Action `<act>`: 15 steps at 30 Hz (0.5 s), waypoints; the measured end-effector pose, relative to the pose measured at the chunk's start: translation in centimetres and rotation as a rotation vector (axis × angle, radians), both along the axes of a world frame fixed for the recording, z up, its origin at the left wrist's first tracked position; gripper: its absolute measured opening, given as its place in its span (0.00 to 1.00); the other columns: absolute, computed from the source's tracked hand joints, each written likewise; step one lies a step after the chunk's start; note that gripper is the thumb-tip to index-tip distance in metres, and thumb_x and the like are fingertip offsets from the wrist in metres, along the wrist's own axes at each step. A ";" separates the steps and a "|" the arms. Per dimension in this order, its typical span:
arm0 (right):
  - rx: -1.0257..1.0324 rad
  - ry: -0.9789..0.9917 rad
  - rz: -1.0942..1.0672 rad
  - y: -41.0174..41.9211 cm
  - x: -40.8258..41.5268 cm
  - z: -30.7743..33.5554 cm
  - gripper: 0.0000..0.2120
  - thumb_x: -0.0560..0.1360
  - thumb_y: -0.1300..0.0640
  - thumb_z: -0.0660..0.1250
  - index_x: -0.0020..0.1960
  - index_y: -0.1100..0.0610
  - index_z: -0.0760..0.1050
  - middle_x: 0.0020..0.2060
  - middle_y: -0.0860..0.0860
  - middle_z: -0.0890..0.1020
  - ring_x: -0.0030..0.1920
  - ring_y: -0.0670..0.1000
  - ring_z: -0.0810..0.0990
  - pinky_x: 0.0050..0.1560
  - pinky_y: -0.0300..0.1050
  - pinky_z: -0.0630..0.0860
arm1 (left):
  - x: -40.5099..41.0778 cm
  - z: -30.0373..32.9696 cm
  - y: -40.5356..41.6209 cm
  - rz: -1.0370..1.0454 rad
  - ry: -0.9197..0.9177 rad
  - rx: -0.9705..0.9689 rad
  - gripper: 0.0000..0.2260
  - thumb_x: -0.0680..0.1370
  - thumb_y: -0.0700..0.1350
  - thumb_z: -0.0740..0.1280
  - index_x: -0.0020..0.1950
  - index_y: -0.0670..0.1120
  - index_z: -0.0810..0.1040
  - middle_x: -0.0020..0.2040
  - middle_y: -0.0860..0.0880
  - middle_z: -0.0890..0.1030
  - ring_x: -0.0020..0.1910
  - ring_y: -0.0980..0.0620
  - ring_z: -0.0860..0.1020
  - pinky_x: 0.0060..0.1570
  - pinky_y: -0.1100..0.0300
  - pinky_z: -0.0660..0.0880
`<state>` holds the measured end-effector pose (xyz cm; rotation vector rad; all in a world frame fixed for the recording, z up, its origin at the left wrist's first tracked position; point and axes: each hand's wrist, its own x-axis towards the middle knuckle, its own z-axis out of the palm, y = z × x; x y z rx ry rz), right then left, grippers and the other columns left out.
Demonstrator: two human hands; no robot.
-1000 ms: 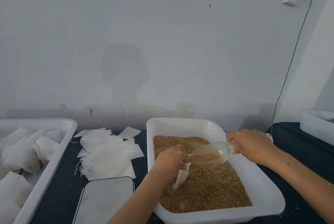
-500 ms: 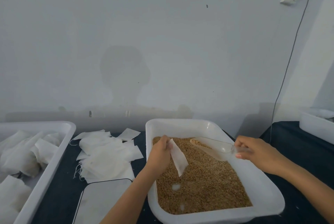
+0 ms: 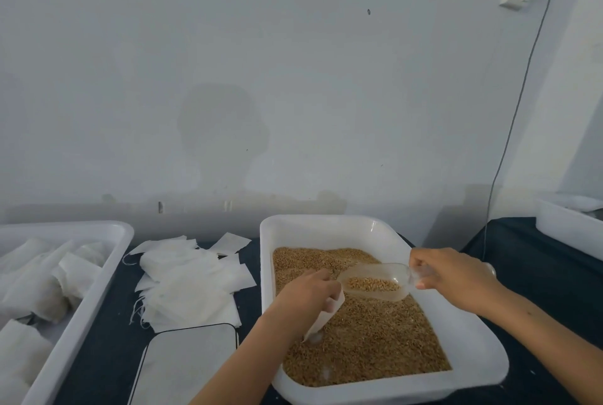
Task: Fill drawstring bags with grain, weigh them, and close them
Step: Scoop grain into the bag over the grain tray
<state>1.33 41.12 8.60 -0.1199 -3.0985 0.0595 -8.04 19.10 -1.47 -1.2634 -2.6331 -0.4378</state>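
Head view: a white grain tray (image 3: 483,368) is set on a dark tabletop (image 3: 528,277), filled with brown grain (image 3: 375,339). Above the grain, a small white drawstring bag (image 3: 326,315) is pinched at its top by the left hand (image 3: 308,290), whose fingers are curled round the mouth; the bag hangs tilted, its lower end touching the grain. A clear plastic scoop (image 3: 375,280) is gripped by its handle in the right hand (image 3: 453,277), fingers closed round it. The scoop is partly loaded with grain, and its front lip is held just beside the bag's mouth.

To the left of the grain tray, a loose pile of empty bags (image 3: 189,284) is spread on the tabletop. Just in front of that pile, a flat white scale (image 3: 186,368) with a dark border is seen, nothing resting on it. At the far left, a second white tray (image 3: 81,300) is seen holding bags that appear already filled. Part of another white tub (image 3: 567,225) is visible at the far right.

The filling step is judged to be in hand. The next move appears to call for the scoop to be tipped so that grain is poured into the bag while its mouth is held open; spillage back into the tray seems the main risk. Weighing and closing are not yet done for this bag.
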 end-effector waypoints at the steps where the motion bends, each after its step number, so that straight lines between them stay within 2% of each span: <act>1: 0.011 -0.002 -0.001 -0.1 -0.1 0.1 0.03 0.78 0.57 0.62 0.45 0.52 0.71 0.35 0.45 0.75 0.34 0.42 0.71 0.34 0.39 0.63 | 0.0 0.0 0.0 -0.005 0.002 0.017 0.06 0.78 0.39 0.64 0.54 0.44 0.74 0.54 0.48 0.74 0.53 0.51 0.70 0.48 0.61 0.65; 3: 0.053 -0.017 -0.002 -0.5 -0.4 0.4 0.04 0.78 0.59 0.61 0.46 0.51 0.71 0.35 0.44 0.76 0.33 0.41 0.70 0.34 0.39 0.62 | 0.0 0.0 0.0 0.001 -0.001 0.044 0.05 0.77 0.39 0.65 0.52 0.44 0.73 0.53 0.48 0.74 0.52 0.51 0.70 0.46 0.63 0.62; 7: 0.025 -0.105 0.032 -1.5 -0.7 1.1 0.06 0.77 0.62 0.59 0.43 0.55 0.68 0.36 0.46 0.70 0.32 0.42 0.65 0.29 0.31 0.64 | 0.0 -0.1 0.0 0.011 -0.015 0.083 0.06 0.76 0.40 0.66 0.52 0.44 0.73 0.54 0.49 0.75 0.53 0.51 0.70 0.47 0.64 0.62; 9: 0.132 -0.031 0.035 -1.7 -0.7 1.4 0.07 0.76 0.63 0.60 0.44 0.52 0.69 0.32 0.43 0.70 0.30 0.41 0.66 0.30 0.33 0.64 | 0.0 0.0 -0.1 0.009 -0.021 0.093 0.05 0.76 0.40 0.66 0.52 0.44 0.74 0.54 0.49 0.75 0.53 0.51 0.70 0.47 0.63 0.62; 11: 0.244 0.049 0.054 -1.9 -0.5 1.5 0.09 0.77 0.62 0.61 0.45 0.48 0.68 0.30 0.41 0.70 0.31 0.40 0.67 0.30 0.34 0.58 | 0.1 0.0 -0.1 0.004 -0.019 0.094 0.05 0.77 0.41 0.66 0.52 0.44 0.74 0.54 0.48 0.75 0.53 0.51 0.70 0.47 0.63 0.62; 15: 0.303 0.095 0.064 -2.0 -0.6 1.6 0.12 0.77 0.62 0.61 0.45 0.45 0.66 0.31 0.41 0.70 0.34 0.42 0.68 0.31 0.34 0.54 | 0.1 0.2 -0.1 0.003 -0.031 0.097 0.05 0.76 0.41 0.66 0.52 0.43 0.74 0.54 0.48 0.75 0.53 0.51 0.70 0.47 0.64 0.61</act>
